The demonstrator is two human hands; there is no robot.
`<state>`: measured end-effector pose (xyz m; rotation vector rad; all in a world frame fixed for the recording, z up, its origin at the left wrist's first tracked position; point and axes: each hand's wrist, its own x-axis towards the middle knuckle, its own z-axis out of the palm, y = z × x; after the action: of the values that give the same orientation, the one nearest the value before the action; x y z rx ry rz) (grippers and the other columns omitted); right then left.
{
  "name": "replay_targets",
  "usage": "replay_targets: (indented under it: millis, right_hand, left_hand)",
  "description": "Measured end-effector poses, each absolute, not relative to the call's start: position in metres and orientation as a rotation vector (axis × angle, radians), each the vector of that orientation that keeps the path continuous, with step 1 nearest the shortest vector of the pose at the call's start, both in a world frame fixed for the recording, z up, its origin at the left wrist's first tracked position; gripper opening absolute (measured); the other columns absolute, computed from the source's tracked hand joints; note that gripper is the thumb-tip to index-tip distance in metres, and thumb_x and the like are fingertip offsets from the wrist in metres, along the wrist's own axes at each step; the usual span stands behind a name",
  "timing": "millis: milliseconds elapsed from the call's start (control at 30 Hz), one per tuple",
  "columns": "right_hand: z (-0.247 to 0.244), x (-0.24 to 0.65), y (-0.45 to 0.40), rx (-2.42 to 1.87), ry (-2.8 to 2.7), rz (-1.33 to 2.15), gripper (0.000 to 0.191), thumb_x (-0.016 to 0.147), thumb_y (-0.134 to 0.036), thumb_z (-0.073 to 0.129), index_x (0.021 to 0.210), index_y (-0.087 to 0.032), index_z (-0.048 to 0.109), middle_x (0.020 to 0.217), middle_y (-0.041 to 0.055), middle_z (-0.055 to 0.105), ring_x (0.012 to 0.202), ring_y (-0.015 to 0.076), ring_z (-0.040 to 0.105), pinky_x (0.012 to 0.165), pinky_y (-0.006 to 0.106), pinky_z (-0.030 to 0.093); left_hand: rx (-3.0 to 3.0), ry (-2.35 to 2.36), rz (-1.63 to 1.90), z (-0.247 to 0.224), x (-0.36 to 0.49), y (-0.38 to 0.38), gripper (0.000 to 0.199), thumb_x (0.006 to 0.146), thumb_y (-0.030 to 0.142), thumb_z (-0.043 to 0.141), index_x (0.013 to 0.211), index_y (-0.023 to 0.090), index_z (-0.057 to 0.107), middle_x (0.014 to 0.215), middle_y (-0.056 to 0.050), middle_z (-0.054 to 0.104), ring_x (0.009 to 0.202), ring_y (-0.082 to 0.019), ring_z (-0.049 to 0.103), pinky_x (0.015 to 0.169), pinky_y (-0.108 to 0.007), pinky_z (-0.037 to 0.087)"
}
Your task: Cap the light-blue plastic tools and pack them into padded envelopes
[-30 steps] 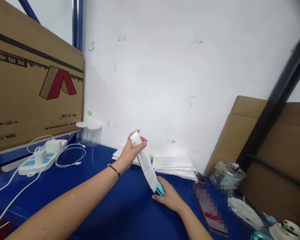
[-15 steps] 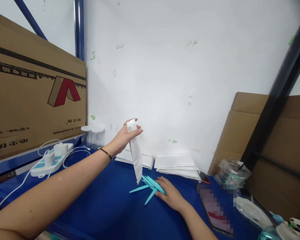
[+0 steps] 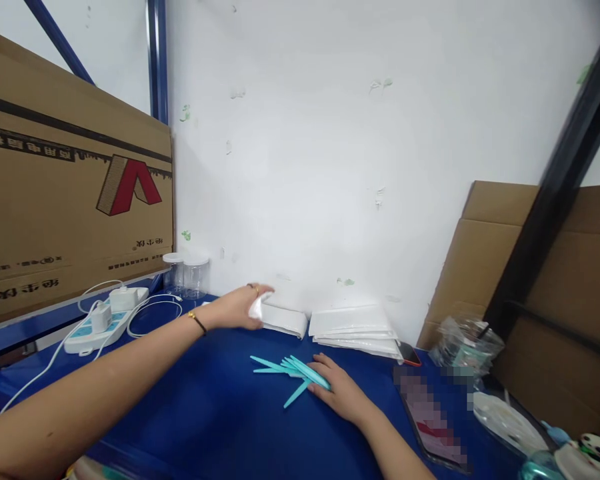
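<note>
My left hand (image 3: 243,307) is closed on a white plastic bag (image 3: 256,307), gripped between thumb and fingers; most of the bag is hidden by the hand. Just behind it lies a folded white stack (image 3: 286,321) against the wall. My right hand (image 3: 341,390) rests low on the table with its fingers around one end of a bunch of thin turquoise plastic sticks (image 3: 300,369). Their tapered tips fan out to the left over the blue surface. What shape their held ends have is covered by the fingers.
A pile of flat white bags (image 3: 353,325) sits by the wall. A power strip (image 3: 107,327) with cables and clear jars (image 3: 196,277) stand at left. On the right are a phone (image 3: 433,423), a crinkled clear bag (image 3: 467,350), a white dish (image 3: 507,423) and a panda figure (image 3: 593,453).
My left hand has come down and a little left with the white bag, towards the folded stack. The turquoise sticks have shifted slightly; my right hand stays on them.
</note>
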<state>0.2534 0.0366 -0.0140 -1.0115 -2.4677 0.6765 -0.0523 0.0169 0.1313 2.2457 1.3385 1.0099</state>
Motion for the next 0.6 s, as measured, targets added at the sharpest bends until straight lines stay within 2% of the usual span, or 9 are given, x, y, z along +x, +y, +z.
replay_targets:
  millis: [67,167,233,300,367,433,533,600]
  right_hand:
    - [-0.012,0.251,0.034,-0.984,-2.47,0.693,0.046,0.085,-0.05,0.048,0.125,-0.027,0.053,0.139,0.0088,0.042,0.131,0.027,0.034,0.107,0.041,0.031]
    - [-0.008,0.247,0.028,-0.958,-2.494,0.724,0.044,0.085,-0.048,0.049,0.124,-0.028,0.054,0.139,0.0081,0.042,0.133,0.0272,0.031,0.107,0.042,0.029]
    - [-0.005,0.245,0.025,-0.94,-2.518,0.748,0.043,0.085,-0.048,0.05,0.123,-0.029,0.055,0.139,0.0071,0.042,0.135,0.0274,0.028,0.108,0.044,0.028]
    - [-0.004,0.244,0.024,-0.923,-2.53,0.773,0.042,0.085,-0.048,0.05,0.122,-0.03,0.056,0.14,0.0064,0.042,0.135,0.0277,0.026,0.108,0.045,0.027]
    - [-0.003,0.245,0.024,-0.912,-2.528,0.803,0.045,0.083,-0.049,0.054,0.124,-0.03,0.055,0.141,0.0062,0.041,0.135,0.0283,0.026,0.108,0.046,0.026]
    - [-0.002,0.249,0.026,-0.915,-2.513,0.825,0.056,0.077,-0.051,0.061,0.127,-0.029,0.052,0.141,0.0069,0.04,0.135,0.0294,0.027,0.108,0.046,0.026]
    - [0.0,0.258,0.03,-0.937,-2.471,0.79,0.066,0.069,-0.049,0.069,0.128,-0.028,0.051,0.136,0.0089,0.045,0.127,0.03,0.038,0.105,0.044,0.032]
    - [0.003,0.264,0.031,-0.94,-2.457,0.733,0.057,0.068,-0.045,0.07,0.121,-0.027,0.057,0.122,0.0081,0.055,0.112,0.0273,0.05,0.095,0.039,0.041]
  left_hand:
    - [2.276,1.549,0.766,0.097,-0.071,0.025,0.073,0.042,0.028,0.078,0.113,0.024,0.059,0.108,-0.008,0.061,0.101,-0.032,0.055,0.091,-0.036,0.038]
    - [2.299,1.745,0.454,0.058,-0.094,0.032,0.081,0.041,0.032,0.078,0.118,0.024,0.055,0.117,-0.011,0.057,0.106,-0.035,0.053,0.092,-0.039,0.037]
    - [2.233,1.748,0.423,0.047,-0.1,0.031,0.094,0.036,0.036,0.081,0.124,0.022,0.051,0.124,-0.014,0.053,0.114,-0.037,0.048,0.095,-0.04,0.035]
    - [2.198,1.663,0.549,0.046,-0.096,0.025,0.098,0.036,0.041,0.082,0.127,0.022,0.049,0.131,-0.015,0.048,0.123,-0.037,0.039,0.101,-0.041,0.029]
    - [2.181,1.501,0.705,0.051,-0.083,0.017,0.083,0.048,0.045,0.078,0.125,0.026,0.052,0.133,-0.011,0.047,0.125,-0.033,0.037,0.104,-0.04,0.025]
    - [2.162,1.274,0.749,0.055,-0.065,0.011,0.06,0.06,0.043,0.072,0.117,0.032,0.059,0.125,-0.006,0.055,0.118,-0.029,0.045,0.102,-0.037,0.03]
    - [2.246,1.045,0.619,0.052,-0.04,0.009,0.038,0.059,0.036,0.073,0.096,0.032,0.069,0.103,-0.004,0.065,0.1,-0.027,0.056,0.089,-0.031,0.04]
    - [2.314,1.102,0.554,0.043,-0.03,0.011,0.024,0.061,0.034,0.07,0.085,0.031,0.07,0.081,-0.002,0.066,0.08,-0.023,0.058,0.077,-0.03,0.043]
